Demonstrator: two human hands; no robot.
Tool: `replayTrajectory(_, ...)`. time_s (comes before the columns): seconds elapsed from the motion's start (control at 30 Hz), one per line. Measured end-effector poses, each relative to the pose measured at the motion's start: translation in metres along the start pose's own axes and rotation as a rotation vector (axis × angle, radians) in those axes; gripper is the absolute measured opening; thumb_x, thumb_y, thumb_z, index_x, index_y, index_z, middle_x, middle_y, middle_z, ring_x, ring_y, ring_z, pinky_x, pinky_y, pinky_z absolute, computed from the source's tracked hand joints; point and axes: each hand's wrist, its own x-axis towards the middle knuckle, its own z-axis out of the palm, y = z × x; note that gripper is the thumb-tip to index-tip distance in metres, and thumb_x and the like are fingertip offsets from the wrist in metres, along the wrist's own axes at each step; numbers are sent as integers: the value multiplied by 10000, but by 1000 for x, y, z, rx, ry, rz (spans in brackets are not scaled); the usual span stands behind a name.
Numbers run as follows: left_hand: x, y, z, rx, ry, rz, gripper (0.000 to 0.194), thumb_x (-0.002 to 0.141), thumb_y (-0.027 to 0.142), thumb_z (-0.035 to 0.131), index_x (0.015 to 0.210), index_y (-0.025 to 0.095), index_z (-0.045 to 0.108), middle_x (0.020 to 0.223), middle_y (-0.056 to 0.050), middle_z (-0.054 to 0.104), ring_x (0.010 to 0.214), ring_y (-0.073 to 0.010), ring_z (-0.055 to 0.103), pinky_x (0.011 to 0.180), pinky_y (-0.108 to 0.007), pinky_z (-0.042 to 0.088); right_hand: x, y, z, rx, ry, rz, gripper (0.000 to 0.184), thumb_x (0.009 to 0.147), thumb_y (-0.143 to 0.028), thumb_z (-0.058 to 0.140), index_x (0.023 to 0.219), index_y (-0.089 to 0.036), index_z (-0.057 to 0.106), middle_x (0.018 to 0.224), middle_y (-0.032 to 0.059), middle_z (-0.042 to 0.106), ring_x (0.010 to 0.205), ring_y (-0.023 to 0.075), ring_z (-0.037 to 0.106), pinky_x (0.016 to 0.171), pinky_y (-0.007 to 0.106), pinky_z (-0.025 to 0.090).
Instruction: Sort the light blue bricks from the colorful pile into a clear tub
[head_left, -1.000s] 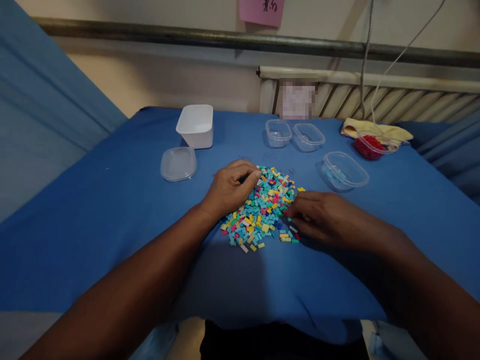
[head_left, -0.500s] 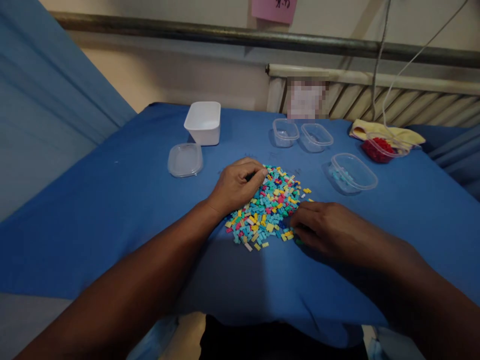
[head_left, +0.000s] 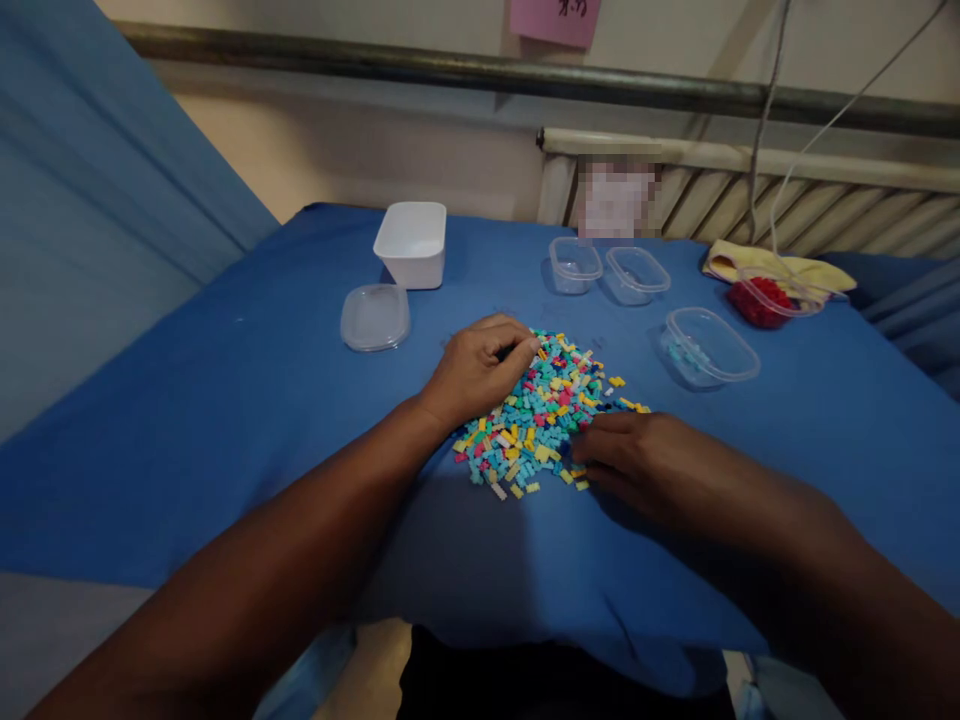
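A heap of small toy building bricks (head_left: 551, 405) in turquoise, yellow, pink, green, white and dark blue lies on the blue cloth. My left hand (head_left: 487, 362) rests against its upper left edge, fingers curled and thumb tip close to the forefinger. What those fingers hold, if anything, is hidden. At the lower right edge, my right hand (head_left: 637, 450) reaches in from the side with fingers stretched among the bricks, slightly apart; nothing shows in its grasp. A few yellow bricks (head_left: 636, 406) lie just beyond its knuckles.
A white tub (head_left: 412, 265) and a clear lid (head_left: 375, 318) are at the back left. Clear containers (head_left: 575, 270) stand at the back; one container (head_left: 712, 345) holds light-blue bricks. A yellow cloth (head_left: 814, 268) lies beside red bricks (head_left: 759, 302). The radiator (head_left: 690, 160) is behind.
My right hand has shifted slightly left and into the heap's edge, and more yellow bricks show behind it. My left hand stays at the heap. The view has moved slightly.
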Motion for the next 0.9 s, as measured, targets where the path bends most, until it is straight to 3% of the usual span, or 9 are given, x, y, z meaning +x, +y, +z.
replayTrajectory(0.2,0,0,0,0,-6,-16,248,1056,305,647,863,201,763,1004,-71,790,989,-230,747,927,-390,572,-1,4,0,-27,38,25,189,1055,-92,586,957,-184,719,942,61,732,833,199,665,746,320,452)
replayTrajectory(0.43,0,-2,2,5,-5,-12,246,1052,312,648,873,203,776,996,-74,789,984,-232,743,916,-392,575,2,-4,4,-51,32,17,159,1079,-148,597,1013,-185,737,992,75,742,882,211,680,777,337,451)
replayTrajectory(0.67,-1,-1,3,5,5,-4,221,1040,300,659,888,207,790,994,-67,792,972,-228,746,911,-390,573,5,-6,7,-64,27,-29,247,1088,-90,542,899,-182,672,921,55,691,808,174,630,713,311,409)
replayTrajectory(0.9,0,-3,3,11,1,3,226,1037,306,665,879,204,790,998,-72,795,977,-230,753,911,-384,575,8,-3,10,-111,28,-17,238,1079,-63,543,935,-167,702,946,67,686,781,171,602,705,316,411)
